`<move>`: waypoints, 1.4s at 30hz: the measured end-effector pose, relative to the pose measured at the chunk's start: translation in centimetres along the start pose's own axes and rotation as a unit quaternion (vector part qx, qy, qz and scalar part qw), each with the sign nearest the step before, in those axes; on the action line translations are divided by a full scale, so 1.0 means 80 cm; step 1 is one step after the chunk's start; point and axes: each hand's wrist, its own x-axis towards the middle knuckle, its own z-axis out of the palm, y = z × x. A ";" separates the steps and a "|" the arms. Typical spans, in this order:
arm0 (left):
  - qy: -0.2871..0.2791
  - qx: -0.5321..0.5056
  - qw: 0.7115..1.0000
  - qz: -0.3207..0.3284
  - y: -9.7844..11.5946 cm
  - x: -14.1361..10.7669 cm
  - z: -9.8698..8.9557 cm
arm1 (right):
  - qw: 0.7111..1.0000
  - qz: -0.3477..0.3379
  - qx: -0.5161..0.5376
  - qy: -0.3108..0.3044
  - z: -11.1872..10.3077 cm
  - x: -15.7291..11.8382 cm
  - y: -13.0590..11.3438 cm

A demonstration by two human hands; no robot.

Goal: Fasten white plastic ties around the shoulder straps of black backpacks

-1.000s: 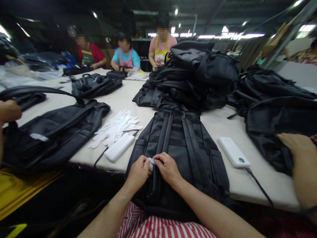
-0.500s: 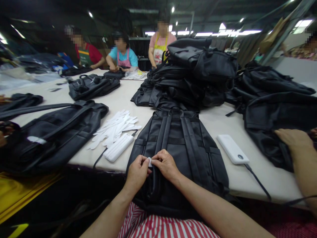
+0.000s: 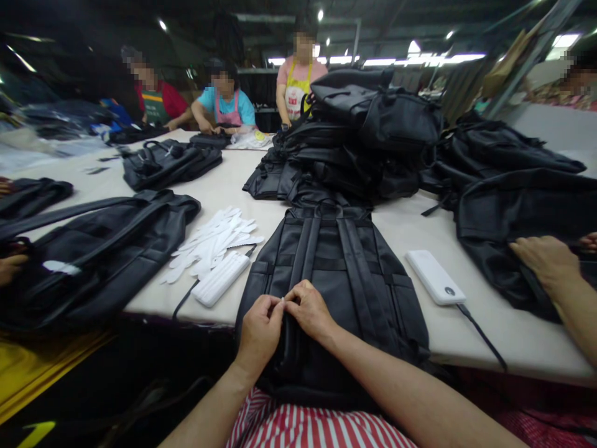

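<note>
Well, my left hand (image 3: 259, 331) and right hand (image 3: 310, 309) were close together, their fingertips pinching a small white strip (image 3: 282, 302). Beneath them, the black backpack (image 3: 326, 274) lay flat on the desk (image 3: 489, 326), straps up, its near end over the desk's edge toward me.

1. This is a factory workshop, a shared floor where bags are made or finished.
2. A long white table (image 3: 401, 230) runs out towards 12 o'clock, with black backpacks laid along it.
3. A high stack of black backpacks (image 3: 354, 149) stands at 12 o'clock.
4. Co-workers in aprons (image 3: 301, 93) work along the table from 11 to 12 o'clock.
5. Strip lights (image 3: 377, 62) and metal roof beams (image 3: 298, 22) span the high ceiling from 11 to 1 o'clock.
</note>
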 end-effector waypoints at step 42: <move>-0.055 0.028 0.995 -0.077 -0.002 0.007 -0.002 | 0.998 -0.049 0.020 0.026 -0.006 -0.011 0.010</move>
